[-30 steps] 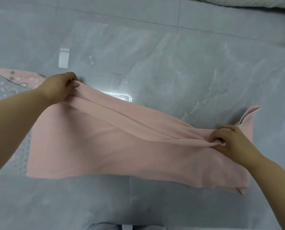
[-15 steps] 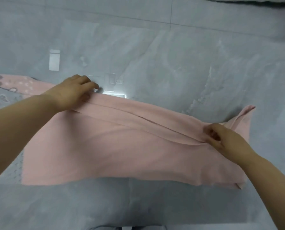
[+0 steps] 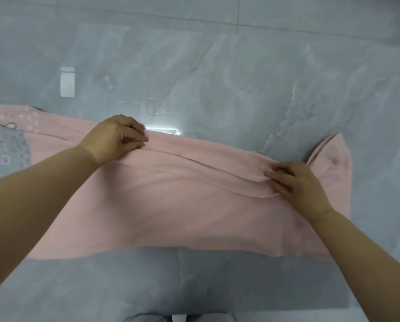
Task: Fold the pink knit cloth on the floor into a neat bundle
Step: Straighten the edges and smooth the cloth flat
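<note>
the pink cloth (image 3: 182,205) is spread on the grey floor (image 3: 217,66), long axis left to right. its far folded edge is pinched at the left by the left hand (image 3: 115,138) and at the right by the right hand (image 3: 296,184), each equally near its end.

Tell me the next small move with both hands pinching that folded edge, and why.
Probably lay the pinched fold flat and smooth it. The left hand and right hand hold the pink cloth along its far edge, where ridges run between them and the right corner sticks out.
</note>
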`<state>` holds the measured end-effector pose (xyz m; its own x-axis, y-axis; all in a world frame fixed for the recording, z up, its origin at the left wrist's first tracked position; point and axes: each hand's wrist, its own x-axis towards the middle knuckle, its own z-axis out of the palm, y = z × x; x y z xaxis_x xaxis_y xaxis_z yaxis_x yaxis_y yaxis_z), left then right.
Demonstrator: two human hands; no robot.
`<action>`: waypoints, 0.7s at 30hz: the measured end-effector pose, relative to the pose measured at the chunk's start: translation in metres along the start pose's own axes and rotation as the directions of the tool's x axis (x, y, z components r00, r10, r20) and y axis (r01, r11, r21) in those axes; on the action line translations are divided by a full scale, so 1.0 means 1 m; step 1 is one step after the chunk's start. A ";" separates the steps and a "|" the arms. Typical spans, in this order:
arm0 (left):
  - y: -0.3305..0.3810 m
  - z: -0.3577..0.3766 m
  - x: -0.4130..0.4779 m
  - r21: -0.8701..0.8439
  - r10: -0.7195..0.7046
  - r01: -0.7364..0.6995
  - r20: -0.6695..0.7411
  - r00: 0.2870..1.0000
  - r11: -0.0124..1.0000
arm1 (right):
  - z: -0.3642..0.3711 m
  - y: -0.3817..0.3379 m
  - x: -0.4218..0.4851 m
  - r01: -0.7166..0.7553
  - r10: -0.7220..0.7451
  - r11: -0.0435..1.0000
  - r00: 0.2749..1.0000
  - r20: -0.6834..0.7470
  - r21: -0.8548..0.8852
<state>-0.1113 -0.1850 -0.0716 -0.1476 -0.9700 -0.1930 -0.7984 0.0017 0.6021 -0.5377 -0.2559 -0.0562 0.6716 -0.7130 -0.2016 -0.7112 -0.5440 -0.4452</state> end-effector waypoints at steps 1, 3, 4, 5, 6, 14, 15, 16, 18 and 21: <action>0.002 -0.001 0.001 -0.014 -0.028 0.028 0.007 1.000 1.000 | -0.004 -0.003 0.003 -0.060 0.059 0.996 0.998 0.011 0.068; 0.011 -0.009 0.003 -0.111 -0.149 0.151 0.031 0.988 0.982 | -0.017 -0.008 0.012 -0.227 0.230 0.952 0.973 0.007 0.204; 0.014 -0.014 0.006 -0.178 -0.223 0.225 0.030 0.974 0.958 | -0.024 -0.008 0.018 -0.288 0.298 0.928 0.955 -0.006 0.235; 0.016 -0.017 0.011 -0.222 -0.280 0.277 0.020 0.960 0.935 | -0.030 -0.006 0.025 -0.332 0.347 0.914 0.938 -0.024 0.233; 0.018 -0.019 0.019 -0.237 -0.318 0.309 0.001 0.948 0.921 | -0.035 -0.001 0.034 -0.360 0.379 0.910 0.923 -0.062 0.205; 0.041 -0.003 0.062 0.036 -0.383 0.382 0.092 0.919 0.924 | -0.037 0.048 0.084 -0.468 0.485 0.866 0.871 -0.072 0.173; 0.042 0.002 0.062 0.093 -0.351 0.343 0.085 0.932 0.935 | -0.039 0.054 0.074 -0.479 0.488 0.871 0.870 -0.076 0.107; 0.044 0.006 0.061 0.133 -0.328 0.319 0.057 0.943 0.938 | -0.041 0.062 0.060 -0.497 0.497 0.867 0.863 -0.088 0.030; 0.046 0.013 0.063 0.146 -0.334 0.334 -0.029 0.942 0.931 | -0.043 0.080 0.033 -0.565 0.553 0.820 0.823 -0.128 -0.091; 0.053 0.019 0.071 0.083 -0.381 0.389 -0.098 0.919 0.918 | -0.043 0.101 0.012 -0.656 0.640 0.749 0.752 -0.156 -0.093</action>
<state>-0.1757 -0.2496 -0.0681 0.2255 -0.9164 -0.3307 -0.8383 -0.3555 0.4134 -0.6106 -0.3380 -0.0659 0.0176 -0.9537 -0.3002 -0.9927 0.0193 -0.1195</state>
